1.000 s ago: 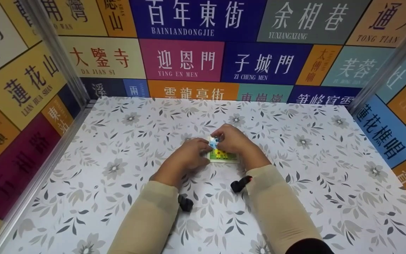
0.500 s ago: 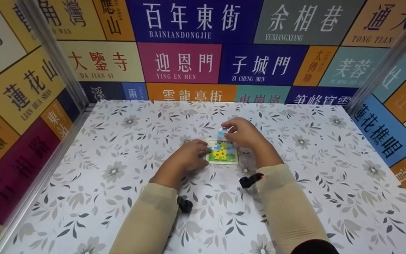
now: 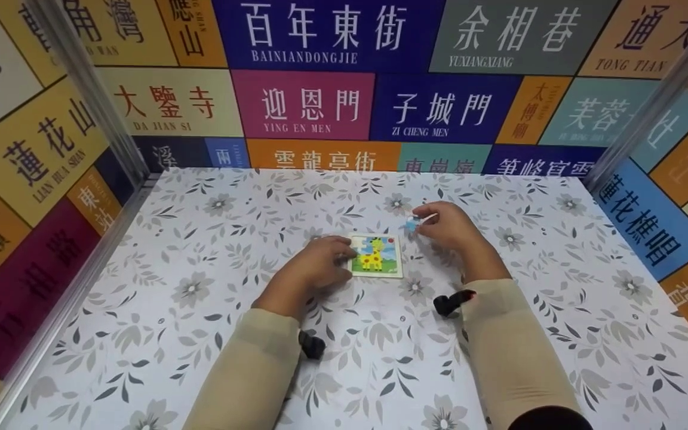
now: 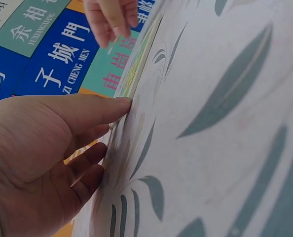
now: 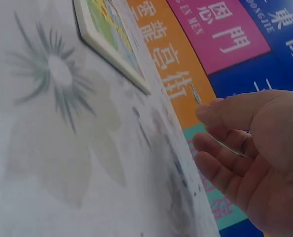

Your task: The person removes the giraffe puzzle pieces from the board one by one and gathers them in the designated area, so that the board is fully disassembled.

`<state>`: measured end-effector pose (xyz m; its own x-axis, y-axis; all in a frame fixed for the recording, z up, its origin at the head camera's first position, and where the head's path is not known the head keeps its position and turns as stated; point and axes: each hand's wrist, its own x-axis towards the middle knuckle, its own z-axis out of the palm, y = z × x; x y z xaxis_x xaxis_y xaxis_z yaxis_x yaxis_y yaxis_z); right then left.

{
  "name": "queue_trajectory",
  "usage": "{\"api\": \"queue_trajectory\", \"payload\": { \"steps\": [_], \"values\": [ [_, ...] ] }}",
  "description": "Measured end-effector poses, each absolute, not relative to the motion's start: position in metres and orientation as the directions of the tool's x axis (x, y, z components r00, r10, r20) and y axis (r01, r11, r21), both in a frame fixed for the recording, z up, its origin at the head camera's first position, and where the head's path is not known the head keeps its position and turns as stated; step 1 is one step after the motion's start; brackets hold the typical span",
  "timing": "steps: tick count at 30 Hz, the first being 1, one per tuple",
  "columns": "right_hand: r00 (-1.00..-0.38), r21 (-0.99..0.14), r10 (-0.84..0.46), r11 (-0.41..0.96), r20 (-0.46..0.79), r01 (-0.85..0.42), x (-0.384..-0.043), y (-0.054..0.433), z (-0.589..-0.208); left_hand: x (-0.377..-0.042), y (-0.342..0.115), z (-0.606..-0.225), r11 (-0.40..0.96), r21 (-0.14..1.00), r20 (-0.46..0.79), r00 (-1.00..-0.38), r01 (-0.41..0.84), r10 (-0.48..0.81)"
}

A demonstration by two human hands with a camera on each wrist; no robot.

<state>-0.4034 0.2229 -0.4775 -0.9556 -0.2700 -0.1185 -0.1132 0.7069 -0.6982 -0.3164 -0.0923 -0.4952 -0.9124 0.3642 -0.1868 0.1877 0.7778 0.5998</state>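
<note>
1. The puzzle, with its giraffe picture, lies flat on the table at the centre of the head frame.
2. The left hand is at the puzzle's left edge, thumb near the lower left corner, other fingers bent; whether it grips or only braces, I cannot tell.
3. The right hand, right of centre, pinches a small blue piece at its fingertips, apart from the puzzle. Whether the white sliver beside it belongs to that piece is unclear.
4. Likely trouble: held by so little, the piece could twist or drop if the pinch loosens.
5. A sideways push from the left hand could slide the puzzle and jog loose parts.
6. The head view gives the piece's blue face; the right wrist view shows only a thin edge at the thumb tip, but reveals the puzzle's thickness at lower left of the signs.
</note>
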Motion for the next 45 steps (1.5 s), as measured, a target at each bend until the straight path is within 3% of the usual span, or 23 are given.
{"api": "queue_trajectory", "payload": {
  "steps": [13,30,45],
  "values": [
    [-0.955,-0.665,-0.235,0.745,-0.181,-0.057,-0.406,0.227,-0.491,-0.318,-0.094,-0.494,0.775,0.596,-0.179,-0.906,0.210,0.384],
    [-0.946,-0.682,-0.234,0.731,-0.223,-0.020,-0.395,0.204,-0.474,-0.315,-0.093,-0.492,0.776,0.579,-0.143,-0.907,0.248,0.397],
    [-0.909,-0.663,-0.370,0.732,-0.192,-0.158,-0.385,0.172,-0.457,-0.317,-0.093,-0.492,0.781,0.588,-0.180,-0.906,0.213,0.382]
  ]
}}
